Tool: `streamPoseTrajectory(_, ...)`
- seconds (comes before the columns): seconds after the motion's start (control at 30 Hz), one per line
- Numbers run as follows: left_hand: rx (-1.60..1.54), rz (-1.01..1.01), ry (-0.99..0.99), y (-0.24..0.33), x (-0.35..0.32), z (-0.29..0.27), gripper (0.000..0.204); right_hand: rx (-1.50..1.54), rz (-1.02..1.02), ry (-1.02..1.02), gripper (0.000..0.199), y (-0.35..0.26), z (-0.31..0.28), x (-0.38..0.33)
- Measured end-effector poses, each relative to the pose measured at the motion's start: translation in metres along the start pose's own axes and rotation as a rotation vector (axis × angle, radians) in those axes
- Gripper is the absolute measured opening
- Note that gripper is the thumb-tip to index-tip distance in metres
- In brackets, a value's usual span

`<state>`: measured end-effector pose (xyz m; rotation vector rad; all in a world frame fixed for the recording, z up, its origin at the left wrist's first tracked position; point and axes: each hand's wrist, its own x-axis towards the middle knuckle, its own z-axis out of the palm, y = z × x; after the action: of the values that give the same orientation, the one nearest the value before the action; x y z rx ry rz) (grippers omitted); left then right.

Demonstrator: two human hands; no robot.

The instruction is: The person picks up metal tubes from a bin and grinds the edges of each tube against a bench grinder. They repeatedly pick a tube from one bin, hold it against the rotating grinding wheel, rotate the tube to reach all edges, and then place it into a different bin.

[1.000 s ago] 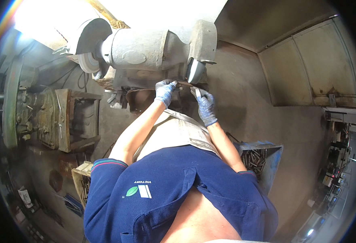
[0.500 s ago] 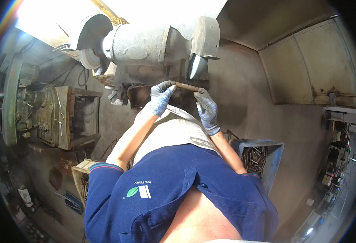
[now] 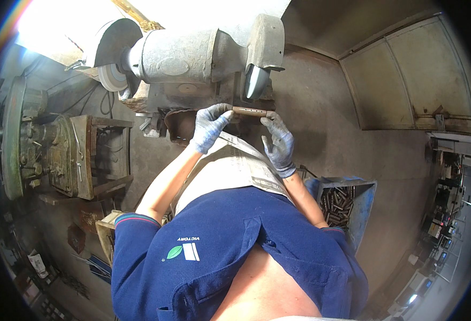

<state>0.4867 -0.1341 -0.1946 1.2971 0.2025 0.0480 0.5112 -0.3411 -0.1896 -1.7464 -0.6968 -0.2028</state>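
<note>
A short brown metal piece, bar-like with a row of small light spots along it (image 3: 250,112), is held level between my two gloved hands. My left hand (image 3: 212,128) pinches its left end between thumb and fingers. At the opposite end, my right hand (image 3: 279,143) closes its thumb and fingertip on the piece, the other fingers loosely curled. Both gloves are blue-grey, with darkened fingertips. Just beyond the piece stands a grey bench grinder (image 3: 184,56). Its right wheel (image 3: 257,83), partly under a guard, is nearest to my right hand.
The grinder's left wheel (image 3: 112,78) is pale and partly guarded. Below the grinder sits a rusty scoop-shaped tray (image 3: 182,127). A blue crate (image 3: 365,206) of similar metal pieces stands by my right elbow, a wooden box (image 3: 107,230) by my left. A green machine (image 3: 13,139) is farther left.
The metal piece has turned slightly, so its row of light spots shows more plainly. My right hand has shifted a little to the right. The grinder sits slightly farther left in view.
</note>
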Motion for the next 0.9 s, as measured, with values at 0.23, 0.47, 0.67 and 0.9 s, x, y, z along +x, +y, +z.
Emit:
streamPoseTrajectory(0.23, -0.178, -0.203, 0.017, -0.031, 0.041, 0.010, 0.012, 0.047, 0.254, 0.065, 0.021, 0.057, 0.004, 0.004)
streamPoseTrajectory(0.47, -0.185, -0.282, 0.136, -0.047, 0.058, 0.026, 0.011, 0.097, 0.382, -0.019, 0.019, 0.079, -0.010, 0.002)
streamPoseTrajectory(0.67, -0.182, -0.341, 0.164, -0.043, 0.059, 0.014, 0.012, 0.236, 0.431, 0.066, 0.016, 0.081, 0.011, 0.005)
streamPoseTrajectory(0.9, -0.136, -0.252, 0.204, -0.040, 0.056, -0.007, 0.012, 0.401, 0.467, 0.083, 0.017, 0.089, 0.036, 0.006)
